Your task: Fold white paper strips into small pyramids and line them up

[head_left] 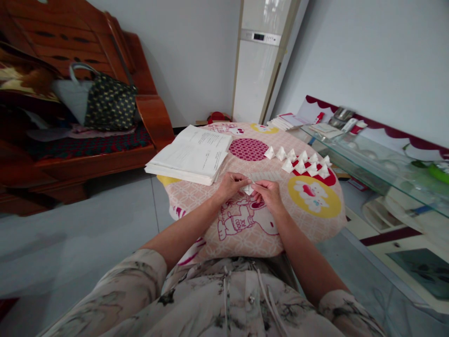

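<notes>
Between my two hands, above the near middle of the cloth-covered round table (206, 243), is a small folded white paper piece (248, 189). My left hand (231, 184) pinches it from the left, fingers closed. From the right, my right hand (268, 193) grips the same piece between thumb and fingers. The fingers cover much of its shape. To the far right on the table stand folded white paper pieces (300, 167) with pointed tops, several of them in two rows. A stack of printed white paper sheets (189, 154) lies beyond my left hand.
A glass-topped cabinet (379, 164) with small items adjoins the table on the right. Left of it stands a wooden sofa (154, 117) with a dark patterned bag (110, 103). A tall white air conditioner (254, 75) is behind the table, beside another paper stack (286, 121).
</notes>
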### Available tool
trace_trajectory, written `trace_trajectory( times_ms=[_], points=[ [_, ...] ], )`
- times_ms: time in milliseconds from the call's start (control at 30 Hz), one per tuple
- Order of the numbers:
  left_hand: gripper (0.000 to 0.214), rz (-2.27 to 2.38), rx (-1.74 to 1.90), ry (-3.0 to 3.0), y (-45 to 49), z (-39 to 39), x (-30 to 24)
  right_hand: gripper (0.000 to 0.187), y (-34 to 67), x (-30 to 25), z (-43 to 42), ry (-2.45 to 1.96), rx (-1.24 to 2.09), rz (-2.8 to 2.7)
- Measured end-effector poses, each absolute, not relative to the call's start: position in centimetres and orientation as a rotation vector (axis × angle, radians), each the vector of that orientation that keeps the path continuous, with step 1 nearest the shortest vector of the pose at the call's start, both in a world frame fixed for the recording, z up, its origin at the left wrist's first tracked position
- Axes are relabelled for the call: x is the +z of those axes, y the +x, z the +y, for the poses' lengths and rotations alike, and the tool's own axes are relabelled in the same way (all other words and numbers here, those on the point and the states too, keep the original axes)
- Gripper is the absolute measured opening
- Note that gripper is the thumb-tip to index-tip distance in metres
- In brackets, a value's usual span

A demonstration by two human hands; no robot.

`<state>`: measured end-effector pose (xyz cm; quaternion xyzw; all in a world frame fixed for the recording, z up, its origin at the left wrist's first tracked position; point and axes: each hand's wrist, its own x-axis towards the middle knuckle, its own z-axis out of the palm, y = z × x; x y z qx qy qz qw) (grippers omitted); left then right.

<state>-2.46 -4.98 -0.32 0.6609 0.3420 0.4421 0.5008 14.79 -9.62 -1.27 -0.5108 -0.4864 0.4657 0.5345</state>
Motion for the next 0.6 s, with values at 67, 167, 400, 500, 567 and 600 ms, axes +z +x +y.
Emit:
trace_trajectory(
  times_ms=[67,167,400,500,567,600],
  points=[
    [0.033,0.830,1.072,1.598,-2.47,-4.90,-0.32,0.033,14.81,-1.29,-9.67,-1.223,1.106,-1.181],
    [0.034,0.833,1.054,1.559,-2.53,-4.80,-0.49,0.034,14.86,-1.16,-9.85,-1.217,1.120,-1.200],
    [0.033,0.774,1.017,1.365,-2.51,-4.94,-0.83,0.047,14.97,-0.55,-9.89,-1.196,1.034,-1.150],
    [0.030,0.787,1.002,1.339,-2.48,-5.02,-0.81,0.046,14.89,-0.69,-9.71,-1.169,1.103,-1.210],
    [0.027,0.814,0.990,1.338,-2.51,-5.06,-0.80,0.045,14.83,-0.83,-9.64,-1.147,1.177,-1.226],
    [0.026,0.825,0.982,1.337,-2.52,-5.08,-0.81,0.046,14.81,-0.89,-9.63,-1.137,1.214,-1.226]
  ],
)
